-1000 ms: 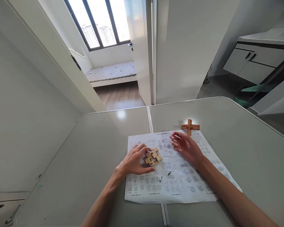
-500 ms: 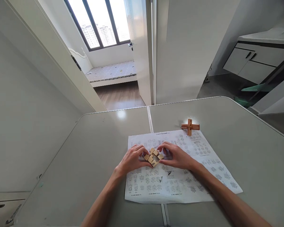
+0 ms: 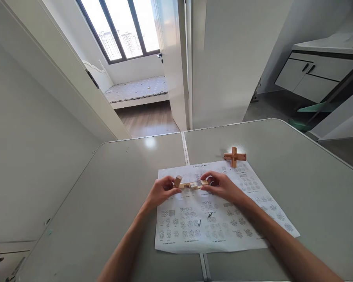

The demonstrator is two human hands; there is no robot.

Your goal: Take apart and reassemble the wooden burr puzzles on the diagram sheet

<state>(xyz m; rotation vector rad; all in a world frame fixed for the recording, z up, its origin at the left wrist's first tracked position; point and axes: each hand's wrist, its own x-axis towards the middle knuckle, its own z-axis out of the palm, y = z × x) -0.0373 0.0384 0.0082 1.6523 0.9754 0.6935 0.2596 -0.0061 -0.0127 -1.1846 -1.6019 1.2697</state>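
Note:
A pale wooden block puzzle (image 3: 191, 184) is stretched out into a line a little above a printed instruction sheet (image 3: 223, 219). My left hand (image 3: 161, 191) pinches its left end, where one block sticks up. My right hand (image 3: 221, 186) pinches its right end. Both hands are closed on the puzzle. A second wooden puzzle, cross-shaped (image 3: 234, 156), lies on the table just past the sheet's far right corner, clear of both hands.
The grey table (image 3: 105, 188) has a seam down its middle and rounded far corners. Beyond it stand a white wall, an open doorway to a room with a window, and grey cabinets (image 3: 317, 78) at the right.
My right hand came in from near the cross to the block puzzle. Both hands then lifted it and pulled it from a compact cluster into a long line.

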